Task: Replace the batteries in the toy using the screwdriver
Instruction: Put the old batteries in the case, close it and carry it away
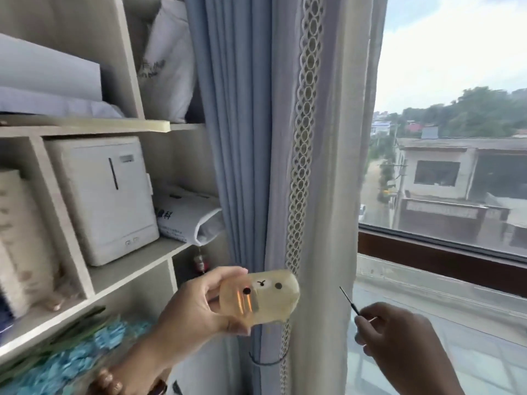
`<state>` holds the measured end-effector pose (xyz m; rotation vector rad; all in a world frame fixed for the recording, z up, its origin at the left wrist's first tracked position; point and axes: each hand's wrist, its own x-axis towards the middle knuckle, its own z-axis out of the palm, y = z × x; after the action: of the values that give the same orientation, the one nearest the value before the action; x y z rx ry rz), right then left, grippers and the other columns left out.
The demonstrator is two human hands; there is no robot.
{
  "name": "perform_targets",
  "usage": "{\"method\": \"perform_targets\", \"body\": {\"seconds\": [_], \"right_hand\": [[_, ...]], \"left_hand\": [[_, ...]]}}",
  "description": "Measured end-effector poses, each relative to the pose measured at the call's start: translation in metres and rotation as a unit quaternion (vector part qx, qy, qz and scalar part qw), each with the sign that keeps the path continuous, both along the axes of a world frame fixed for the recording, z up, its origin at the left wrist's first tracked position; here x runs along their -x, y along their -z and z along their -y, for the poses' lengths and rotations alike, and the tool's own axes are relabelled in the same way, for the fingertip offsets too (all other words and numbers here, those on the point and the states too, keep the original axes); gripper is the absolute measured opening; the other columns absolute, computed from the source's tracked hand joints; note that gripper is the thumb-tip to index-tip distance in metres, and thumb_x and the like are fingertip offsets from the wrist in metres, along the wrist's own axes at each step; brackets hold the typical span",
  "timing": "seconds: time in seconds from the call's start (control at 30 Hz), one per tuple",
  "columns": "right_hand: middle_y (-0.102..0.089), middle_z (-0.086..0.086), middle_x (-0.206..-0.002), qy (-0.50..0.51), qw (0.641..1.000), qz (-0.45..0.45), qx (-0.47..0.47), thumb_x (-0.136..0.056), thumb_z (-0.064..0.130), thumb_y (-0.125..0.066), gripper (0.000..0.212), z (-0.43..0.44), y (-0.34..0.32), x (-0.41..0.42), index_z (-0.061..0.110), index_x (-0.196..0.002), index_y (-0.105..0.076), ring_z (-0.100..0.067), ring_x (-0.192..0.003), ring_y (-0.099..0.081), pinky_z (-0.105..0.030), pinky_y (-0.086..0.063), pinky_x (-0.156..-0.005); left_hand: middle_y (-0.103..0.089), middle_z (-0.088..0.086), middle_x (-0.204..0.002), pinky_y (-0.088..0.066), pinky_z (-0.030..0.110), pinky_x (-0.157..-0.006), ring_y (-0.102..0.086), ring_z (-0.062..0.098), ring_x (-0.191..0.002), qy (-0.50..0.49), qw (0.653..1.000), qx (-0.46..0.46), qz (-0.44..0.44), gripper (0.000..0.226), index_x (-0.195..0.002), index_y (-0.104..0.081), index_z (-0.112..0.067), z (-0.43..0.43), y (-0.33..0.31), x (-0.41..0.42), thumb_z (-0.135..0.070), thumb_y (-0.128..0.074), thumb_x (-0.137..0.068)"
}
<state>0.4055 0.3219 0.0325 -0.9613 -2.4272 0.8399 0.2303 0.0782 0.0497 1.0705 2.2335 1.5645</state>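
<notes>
Before the curtain [242, 138], left hand [194, 312] gripping toy [268, 297], right hand [399, 337] pinching screwdriver [348, 301], shelves [85, 127] leftward, window [456, 67] rightward

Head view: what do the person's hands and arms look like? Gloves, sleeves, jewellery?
Both are bare, with no gloves. The left hand has a bead bracelet of large rounded brown beads at the wrist, and a dark band beside it, cut off by the frame edge. The right hand shows no ring or band. No sleeve is visible on either arm.
</notes>
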Motion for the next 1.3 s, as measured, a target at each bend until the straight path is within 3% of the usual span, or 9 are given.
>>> {"method": "perform_targets", "body": {"seconds": [0.23,0.4,0.6,0.77,0.9,1.0,1.1,1.23,1.3], "right_hand": [[-0.075,0.02,-0.067,-0.154,0.988,-0.017,-0.008,-0.082,0.04,-0.062,0.009,0.021,0.009,0.127,0.036,-0.082,-0.07,-0.006,-0.069,-0.073,-0.031,-0.061,-0.072],[-0.072,0.0,-0.065,-0.264,0.963,-0.01,-0.057,-0.077,0.044,-0.042,0.023,0.058,0.006,0.213,0.031,-0.079,-0.061,-0.018,-0.065,-0.071,-0.034,-0.06,-0.06],[-0.073,0.002,-0.068,-0.322,0.943,-0.04,-0.069,-0.085,0.045,-0.051,0.017,0.088,-0.004,0.286,0.036,-0.081,-0.065,-0.018,-0.069,-0.07,-0.037,-0.06,-0.066],[-0.062,0.003,-0.085,-0.364,0.927,-0.074,-0.057,-0.088,0.036,-0.059,0.021,0.104,0.004,0.342,0.024,-0.08,-0.074,-0.018,-0.078,-0.064,-0.033,-0.053,-0.07],[-0.063,0.0,-0.079,-0.404,0.91,-0.072,-0.064,-0.092,0.027,-0.06,0.021,0.117,0.014,0.383,0.017,-0.076,-0.069,-0.019,-0.076,-0.061,-0.037,-0.052,-0.071],[-0.067,0.001,-0.087,-0.434,0.892,-0.078,-0.098,-0.097,0.027,-0.056,0.019,0.126,0.025,0.417,0.022,-0.084,-0.069,-0.017,-0.075,-0.056,-0.03,-0.045,-0.066],[-0.066,0.002,-0.093,-0.449,0.885,-0.092,-0.083,-0.098,0.027,-0.053,0.014,0.139,0.038,0.442,0.025,-0.095,-0.067,-0.018,-0.08,-0.061,-0.026,-0.044,-0.067],[-0.067,-0.003,-0.085,-0.441,0.881,-0.105,-0.131,-0.095,0.019,-0.057,0.015,0.146,0.057,0.474,0.017,-0.085,-0.068,-0.021,-0.073,-0.061,-0.026,-0.036,-0.064],[-0.068,-0.005,-0.081,-0.436,0.882,-0.109,-0.141,-0.092,0.014,-0.062,0.013,0.147,0.06,0.483,0.015,-0.081,-0.068,-0.02,-0.067,-0.057,-0.026,-0.035,-0.063]], "left_hand": [[-0.074,-0.018,-0.111,-0.053,0.028,-0.087,-0.069,0.002,-0.101,-0.194,0.98,0.012,-0.044,0.081,-0.115,-0.064,-0.048,0.054,0.003,0.056,-0.051,-0.096,-0.04],[-0.071,-0.018,-0.112,-0.052,0.032,-0.09,-0.064,0.001,-0.107,-0.312,0.949,0.012,-0.041,0.073,-0.113,-0.063,-0.047,0.093,0.014,0.099,-0.033,-0.096,-0.049],[-0.069,-0.009,-0.113,-0.044,0.008,-0.076,-0.06,-0.006,-0.105,-0.366,0.929,0.014,-0.044,0.071,-0.112,-0.065,-0.039,0.113,0.024,0.141,-0.027,-0.096,-0.049],[-0.06,-0.028,-0.118,-0.043,0.007,-0.085,-0.051,-0.019,-0.106,-0.414,0.908,0.038,-0.057,0.077,-0.12,-0.059,-0.045,0.111,0.035,0.166,-0.024,-0.095,-0.055],[-0.052,-0.037,-0.12,-0.035,-0.006,-0.083,-0.043,-0.031,-0.109,-0.438,0.895,0.053,-0.07,0.085,-0.131,-0.05,-0.045,0.107,0.038,0.176,-0.024,-0.092,-0.06],[-0.053,-0.033,-0.127,-0.035,0.005,-0.099,-0.047,-0.016,-0.12,-0.472,0.877,0.06,-0.062,0.087,-0.135,-0.051,-0.042,0.105,0.047,0.189,-0.027,-0.092,-0.059],[-0.052,-0.036,-0.126,-0.038,0.017,-0.109,-0.047,-0.019,-0.119,-0.494,0.868,0.042,-0.033,0.086,-0.132,-0.05,-0.044,0.1,0.051,0.199,-0.022,-0.091,-0.061],[-0.043,-0.046,-0.119,-0.029,-0.007,-0.091,-0.035,-0.038,-0.108,-0.506,0.859,0.071,-0.03,0.081,-0.141,-0.046,-0.038,0.091,0.058,0.212,-0.023,-0.085,-0.071],[-0.036,-0.05,-0.119,-0.028,-0.008,-0.086,-0.032,-0.039,-0.107,-0.507,0.857,0.086,-0.022,0.079,-0.143,-0.041,-0.041,0.087,0.057,0.217,-0.027,-0.082,-0.076]]}}
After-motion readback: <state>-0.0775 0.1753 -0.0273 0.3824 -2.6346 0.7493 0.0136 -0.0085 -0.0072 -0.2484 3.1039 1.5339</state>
